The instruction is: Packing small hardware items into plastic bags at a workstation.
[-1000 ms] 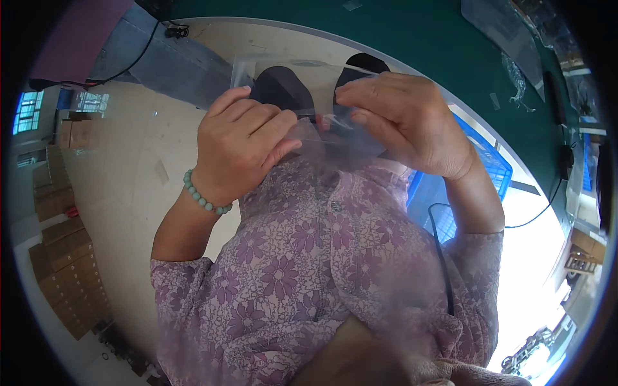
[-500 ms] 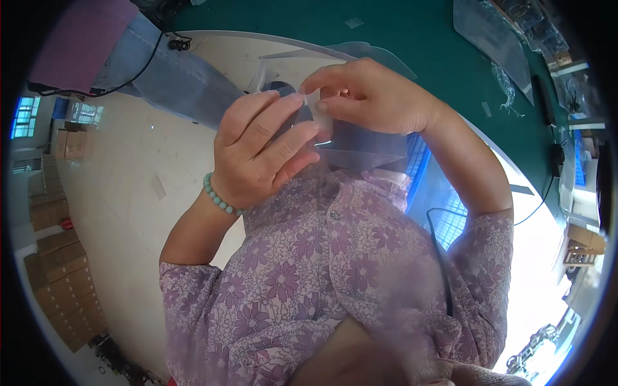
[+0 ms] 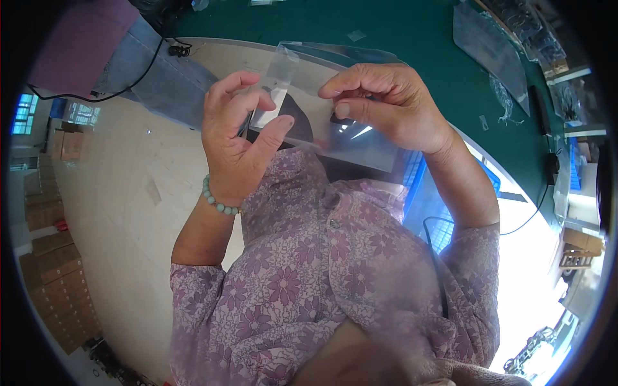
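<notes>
A folded clear plastic sheet [image 3: 360, 145], box-like in shape, spans the space between my two hands, above my lap. At its left end, a narrow flap stands up beside my left hand [image 3: 239, 132]. The curved index finger and thumb of that hand grip this end, their tips a little apart. On the other side, my right hand [image 3: 393, 106] pinches the sheet's upper part between thumb and index finger. Glare and see-through layers make the sheet's exact folds hard to make out.
A green table [image 3: 418, 38] curves across the far side, with a flat clear sheet [image 3: 492, 55] and crumpled clear film [image 3: 505, 100] on it. A blue crate [image 3: 444, 206] stands at my right. Another person's jean-clad leg [image 3: 164, 71] is at far left. Cardboard boxes [image 3: 58, 276] are stacked left.
My hands have moved apart, the left one slightly to the left. More of the clear plastic sheet shows between them, and its left flap now stands higher.
</notes>
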A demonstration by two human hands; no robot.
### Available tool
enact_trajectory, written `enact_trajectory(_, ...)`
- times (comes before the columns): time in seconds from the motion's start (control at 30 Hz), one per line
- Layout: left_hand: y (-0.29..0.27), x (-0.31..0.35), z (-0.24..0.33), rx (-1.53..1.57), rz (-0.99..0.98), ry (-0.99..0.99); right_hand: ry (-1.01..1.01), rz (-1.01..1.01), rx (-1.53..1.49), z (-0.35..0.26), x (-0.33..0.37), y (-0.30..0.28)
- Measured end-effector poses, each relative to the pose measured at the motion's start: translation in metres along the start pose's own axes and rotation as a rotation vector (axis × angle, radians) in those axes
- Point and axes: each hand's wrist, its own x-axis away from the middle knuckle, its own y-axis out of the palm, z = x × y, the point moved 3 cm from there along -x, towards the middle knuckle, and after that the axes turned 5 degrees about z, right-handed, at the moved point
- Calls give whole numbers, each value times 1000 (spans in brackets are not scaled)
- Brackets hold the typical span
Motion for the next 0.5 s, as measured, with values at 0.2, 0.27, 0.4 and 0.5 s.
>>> enact_trajectory(0.2, 9, -2, -16, 514, -12, -344, -519, 337, 639, -9, -1, -3)
enact_trajectory(0.27, 12, -3, -14, 559, -2, -360, -1058, 587, 1199, -21, 7, -3)
enact_trajectory(0.4, 20, -9, -11, 619, 9, -388, -771, 887, 1357, -2, 3, -18)
enact_trajectory(0.5, 26, -11, -17, 488, 68, -321, 90, 569, 510, 9, 14, -24)
